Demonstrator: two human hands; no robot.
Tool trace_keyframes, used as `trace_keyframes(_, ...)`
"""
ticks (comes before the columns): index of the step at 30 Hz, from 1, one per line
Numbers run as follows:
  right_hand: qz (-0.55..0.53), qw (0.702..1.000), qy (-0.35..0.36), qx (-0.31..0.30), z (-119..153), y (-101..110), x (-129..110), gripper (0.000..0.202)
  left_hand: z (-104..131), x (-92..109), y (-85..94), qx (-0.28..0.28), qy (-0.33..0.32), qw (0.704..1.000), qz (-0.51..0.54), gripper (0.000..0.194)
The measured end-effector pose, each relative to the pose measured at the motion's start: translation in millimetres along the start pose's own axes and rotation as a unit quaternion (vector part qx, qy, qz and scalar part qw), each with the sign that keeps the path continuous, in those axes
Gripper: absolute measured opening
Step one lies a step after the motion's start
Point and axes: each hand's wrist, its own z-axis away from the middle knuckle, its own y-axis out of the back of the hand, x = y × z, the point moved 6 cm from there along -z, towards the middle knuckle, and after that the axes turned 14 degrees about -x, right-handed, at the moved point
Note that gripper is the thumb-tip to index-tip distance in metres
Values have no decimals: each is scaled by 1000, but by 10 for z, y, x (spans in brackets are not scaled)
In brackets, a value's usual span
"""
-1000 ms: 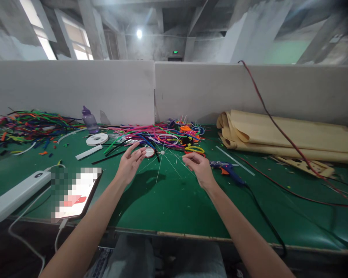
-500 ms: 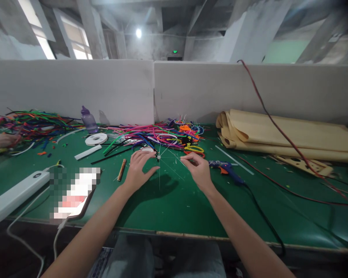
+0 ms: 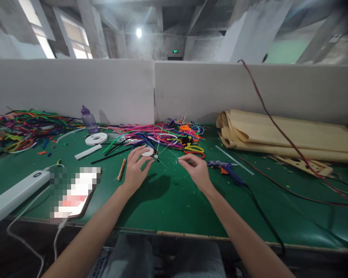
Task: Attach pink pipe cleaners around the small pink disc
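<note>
white spoked piece (image 3: 156, 156) is up between my hands, hub closer to left. left hand (image 3: 135, 170) half open beside hub, can't tell if touching. right hand (image 3: 197, 170) pinches a thin strand (image 3: 174, 152), right of hub.

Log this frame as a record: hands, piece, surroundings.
left hand: open, fingers curved near the hub; contact unclear
right hand: fingertips pinching a thin strand
piece: thin-spoked piece, pale hub, between the hands
right side: blue glue gun, rolled tan sheets
left side: phone, purple bottle
surface: green table
</note>
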Motion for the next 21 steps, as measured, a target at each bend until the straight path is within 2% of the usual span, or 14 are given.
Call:
trace_keyframes(4,-18,1000,-20,-15,-8,-20,41,17,45,4,118,84,11,996,-39,7)
trace_keyframes(6,-21,999,-28,-23,-11,-30,59,18,56,29,159,109,6,993,-53,6)
trace_keyframes(14,-24,998,-28,-45,-8,-66,81,18,50,97,197,130,-12,988,-84,3)
trace_keyframes(21,-16,998,-33,-51,-16,-73,66,21,37,51,184,132,-8,986,-100,6)
